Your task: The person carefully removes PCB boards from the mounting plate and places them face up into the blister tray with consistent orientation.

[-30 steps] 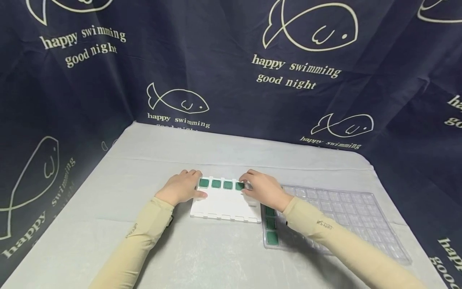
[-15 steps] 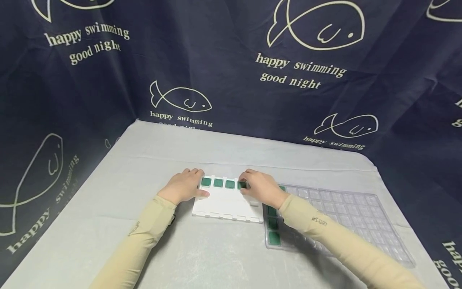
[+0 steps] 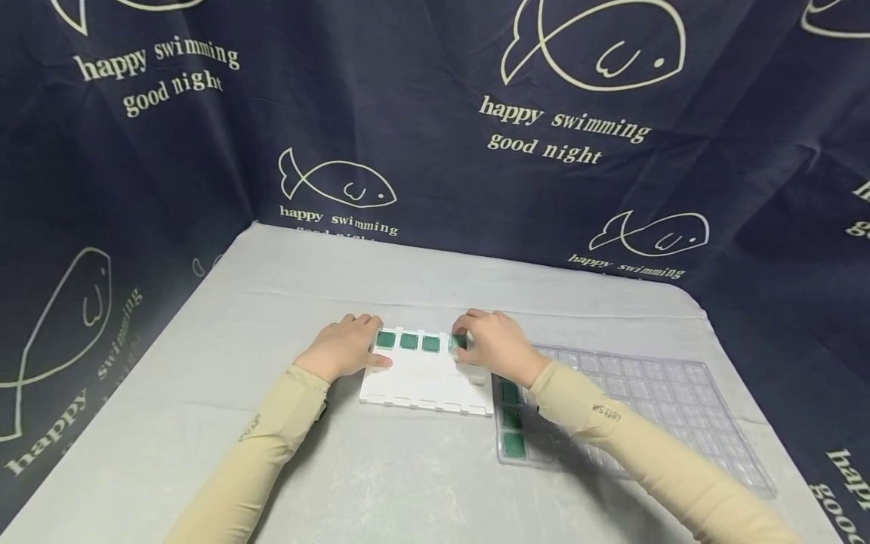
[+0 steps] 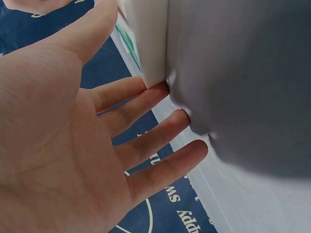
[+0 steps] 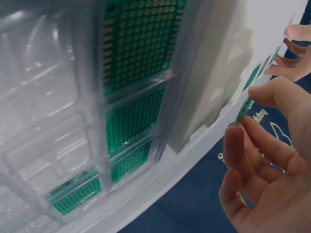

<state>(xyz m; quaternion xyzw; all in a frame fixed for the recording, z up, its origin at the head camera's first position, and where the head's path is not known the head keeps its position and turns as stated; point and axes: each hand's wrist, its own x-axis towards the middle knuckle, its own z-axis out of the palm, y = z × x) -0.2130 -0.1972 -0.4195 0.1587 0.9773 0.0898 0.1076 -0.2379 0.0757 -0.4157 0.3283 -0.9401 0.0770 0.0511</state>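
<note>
My right hand (image 3: 499, 347) pinches a small green perforated circuit board (image 3: 458, 342) between thumb and fingers at the far right of the white slotted panel (image 3: 421, 381). In the right wrist view that circuit board (image 5: 243, 110) appears edge-on between the fingertips. Three more green circuit boards, one of them mid-row (image 3: 408, 342), lie along the panel's far edge. At the panel's left end is my left hand (image 3: 343, 347), its thumb on the top face. The left wrist view shows the hand's (image 4: 97, 131) fingers nearly straight, some touching the panel's side.
A clear plastic compartment tray (image 3: 639, 393) lies right of the panel, partly under my right forearm. Several green circuit boards (image 5: 143, 43) fill compartments along its left side. A pale cloth covers the table (image 3: 394, 468), and dark printed curtains (image 3: 435, 151) hang around it.
The right hand has shifted slightly up and right with the pinched circuit board, which now shows more of its face. The left hand stays on the panel's left end.
</note>
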